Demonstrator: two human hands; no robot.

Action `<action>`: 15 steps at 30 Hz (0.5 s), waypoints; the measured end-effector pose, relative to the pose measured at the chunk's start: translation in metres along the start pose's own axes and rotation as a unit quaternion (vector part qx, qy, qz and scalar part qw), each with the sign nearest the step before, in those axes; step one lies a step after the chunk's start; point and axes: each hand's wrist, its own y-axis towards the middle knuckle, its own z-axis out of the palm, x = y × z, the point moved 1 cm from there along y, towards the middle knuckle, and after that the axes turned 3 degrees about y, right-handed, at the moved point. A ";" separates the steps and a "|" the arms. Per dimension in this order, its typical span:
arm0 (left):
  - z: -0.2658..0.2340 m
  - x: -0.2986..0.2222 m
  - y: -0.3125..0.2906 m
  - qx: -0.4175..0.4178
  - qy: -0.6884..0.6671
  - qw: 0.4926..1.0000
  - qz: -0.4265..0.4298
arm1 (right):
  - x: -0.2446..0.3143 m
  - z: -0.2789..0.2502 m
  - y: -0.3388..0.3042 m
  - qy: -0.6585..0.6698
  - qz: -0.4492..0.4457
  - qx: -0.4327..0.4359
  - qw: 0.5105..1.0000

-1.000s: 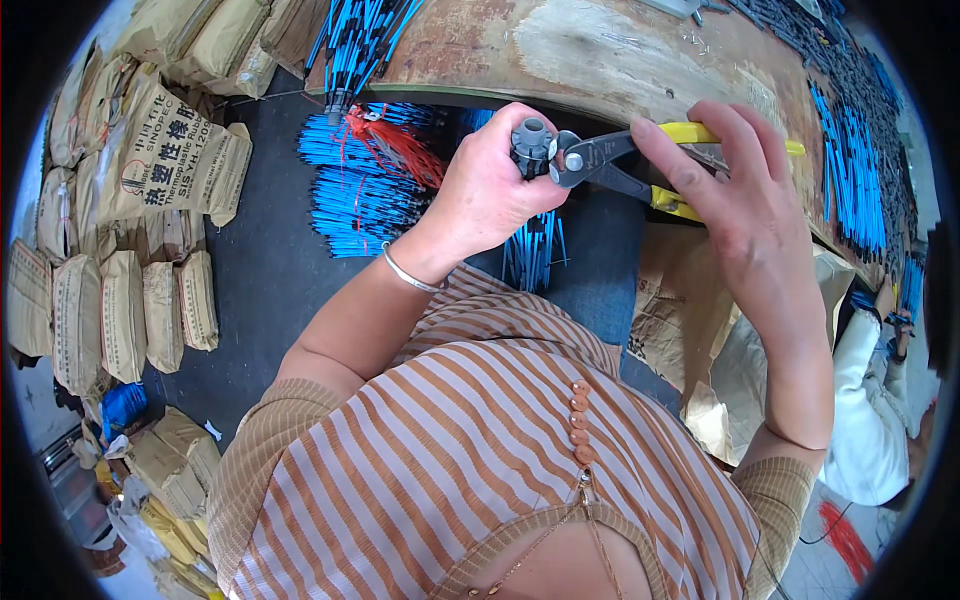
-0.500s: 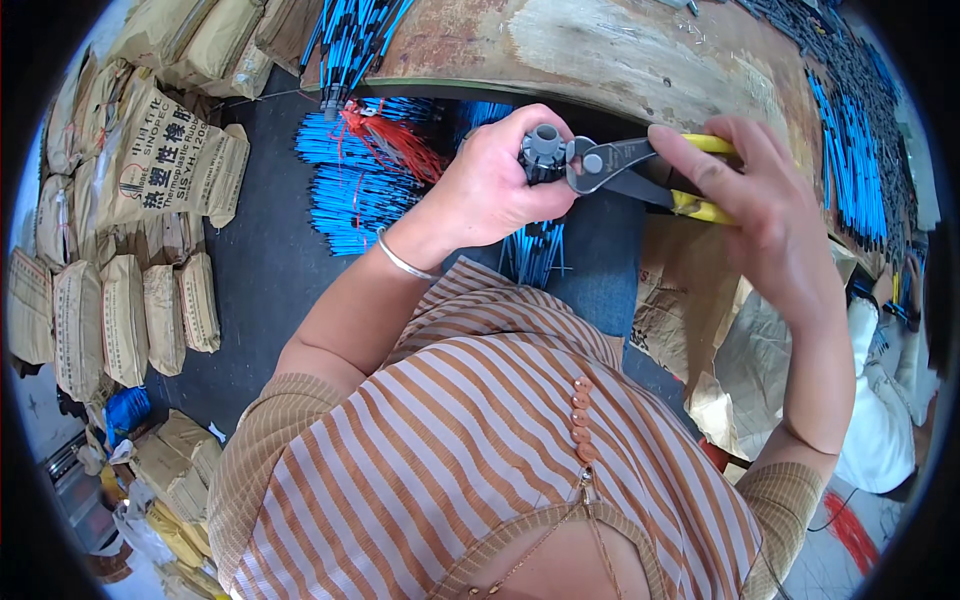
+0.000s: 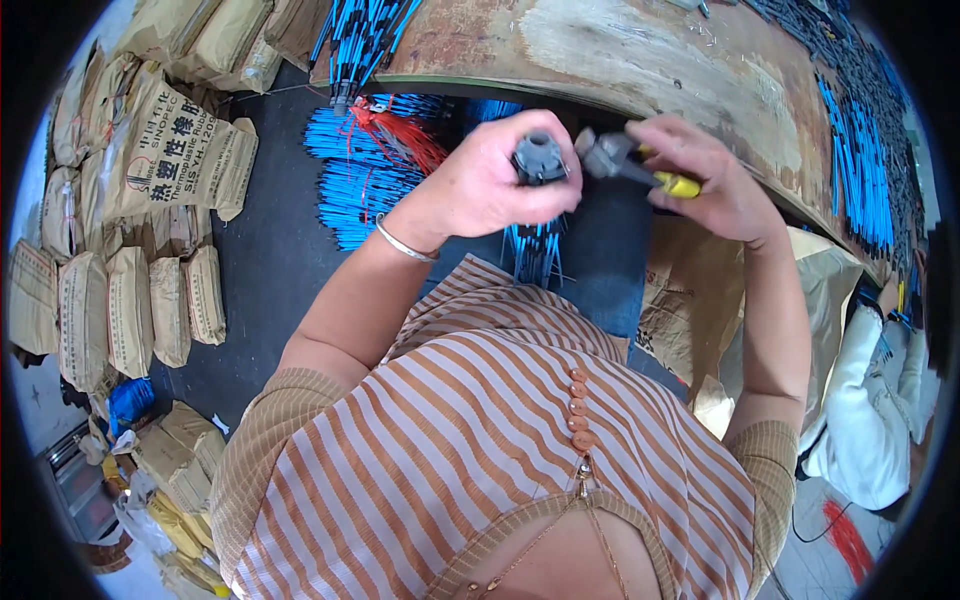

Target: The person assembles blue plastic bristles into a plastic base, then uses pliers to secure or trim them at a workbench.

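My left hand (image 3: 490, 180) is wrapped round a tight bundle of grey-black parts (image 3: 541, 160), whose round end faces up. Directly below that hand hang blue rods with dark ends (image 3: 536, 250); I cannot tell whether they belong to the same bundle. Yellow-handled pliers (image 3: 677, 184) are gripped in my right hand (image 3: 705, 185), with their dark metal head just right of the bundle. Motion blurs the pliers, and whether their jaws touch anything is unclear.
A worn wooden table (image 3: 480, 45) lies beyond my hands. Stacks of blue rods (image 3: 365, 200) with red ties (image 3: 405, 135) sit at its near edge. Paper sacks (image 3: 185, 150) are piled at left. At right is an open brown paper bag (image 3: 690, 300); another person's white sleeve (image 3: 855, 410) shows beyond.
My right hand has moved left and the pliers' handles have come closer together. The pliers' head has shifted slightly right of the bundle, which stays in my left hand.
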 end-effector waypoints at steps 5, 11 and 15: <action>-0.008 0.012 0.007 -0.115 -0.050 0.992 -0.031 | -0.023 -0.048 -0.009 -0.282 0.087 -0.193 0.936; -0.005 0.014 0.015 -0.163 -0.045 0.984 -0.056 | -0.045 -0.056 -0.009 -0.613 0.063 -0.266 0.742; -0.011 0.019 0.010 -0.206 -0.046 0.976 -0.054 | 0.000 0.033 0.011 -0.128 0.064 -0.215 0.966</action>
